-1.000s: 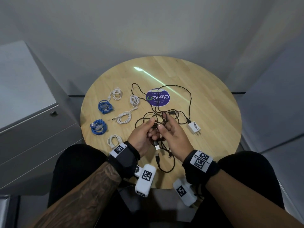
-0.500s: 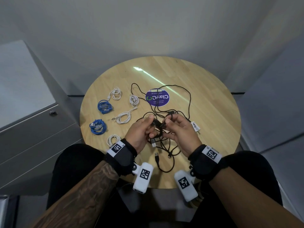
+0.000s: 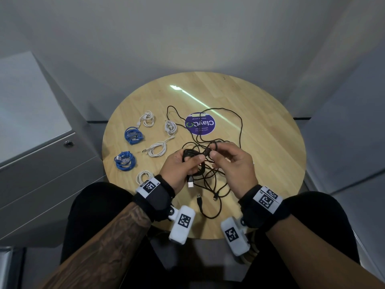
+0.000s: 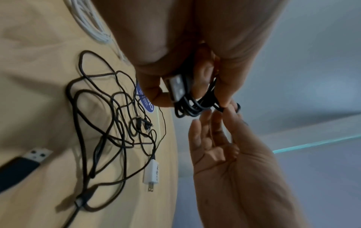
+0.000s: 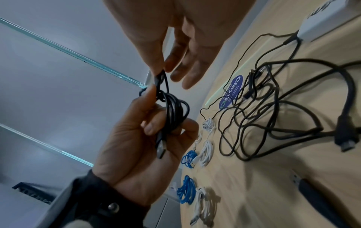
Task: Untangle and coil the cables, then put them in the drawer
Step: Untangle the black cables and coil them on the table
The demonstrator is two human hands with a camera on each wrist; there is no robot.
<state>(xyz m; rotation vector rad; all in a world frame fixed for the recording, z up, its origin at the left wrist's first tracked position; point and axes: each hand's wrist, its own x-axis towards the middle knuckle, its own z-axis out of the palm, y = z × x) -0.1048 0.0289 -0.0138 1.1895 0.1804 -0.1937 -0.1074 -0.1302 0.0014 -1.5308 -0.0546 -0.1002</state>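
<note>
The black cable coil (image 3: 192,158) is sitting bundled in the left hand (image 3: 180,167), lifted off the tabletop (image 3: 270,142) and above the loose black tangle (image 3: 210,180). A second ago both hands were working low and close together over that tangle; since then they have been rising, the loops have been gathering into a tight bundle, and the white charger plug (image 4: 151,172), plain to the head camera then, is now hiding behind the right hand (image 3: 233,163).

The left grip is curling round the bundle, thumb pressing on top, with the silver USB plug (image 3: 190,183) dangling below the palm. The right grip is pinching the cable's free end between thumb and forefinger just beside the coil, its other fingers (image 4: 203,123) hanging relaxed and spread.

That suggests this coil is nearing its finish, with the tail being wrapped or tucked to lock the loops, though whether the tail is passing through the bundle is not clear.

Further left, two blue coils (image 3: 133,135) (image 3: 124,160) and four white coils (image 3: 158,149) are lying finished on the tabletop. A purple sticker (image 3: 200,125) is showing under stray strands. The grey drawer unit (image 3: 41,155) at the left appears closed, so by my reading stowing is not yet starting and several black cables are waiting.
</note>
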